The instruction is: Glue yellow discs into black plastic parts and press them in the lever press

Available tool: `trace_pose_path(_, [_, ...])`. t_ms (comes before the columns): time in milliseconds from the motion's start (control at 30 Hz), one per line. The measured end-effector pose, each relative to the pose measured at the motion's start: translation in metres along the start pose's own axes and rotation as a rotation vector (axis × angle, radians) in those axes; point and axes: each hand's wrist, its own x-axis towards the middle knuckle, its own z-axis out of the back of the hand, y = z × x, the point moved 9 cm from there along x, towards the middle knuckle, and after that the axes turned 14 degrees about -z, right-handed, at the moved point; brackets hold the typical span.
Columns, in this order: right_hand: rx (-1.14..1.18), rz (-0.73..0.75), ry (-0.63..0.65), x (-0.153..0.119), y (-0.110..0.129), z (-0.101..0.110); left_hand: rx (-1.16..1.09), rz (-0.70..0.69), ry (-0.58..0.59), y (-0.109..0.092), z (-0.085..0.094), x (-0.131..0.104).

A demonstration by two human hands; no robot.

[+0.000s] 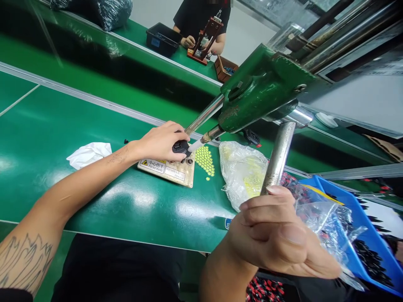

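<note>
With fingers closed, my left hand grips a round black plastic part on the base plate of a green hand press. The press's white-tipped ram comes down at the black part and seems to touch it. My right hand is wrapped round the lower end of the steel press lever. Small yellow-green discs lie in a tight cluster just right of the base plate. Warning labels cover the plate's near side.
Crumpled white tissue lies left of my forearm. A clear plastic bag and a blue bin of black parts stand to the right. Red and black pieces sit below my right hand. Across the bench, another person works at a small brown press.
</note>
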Motion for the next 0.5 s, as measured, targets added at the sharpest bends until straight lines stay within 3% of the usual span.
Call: trace_pose_path(500, [-0.009,0.013,0.044,0.0055,0.0063,-0.0039,0.008,0.004,0.012,0.0002,0.0004,-0.0010])
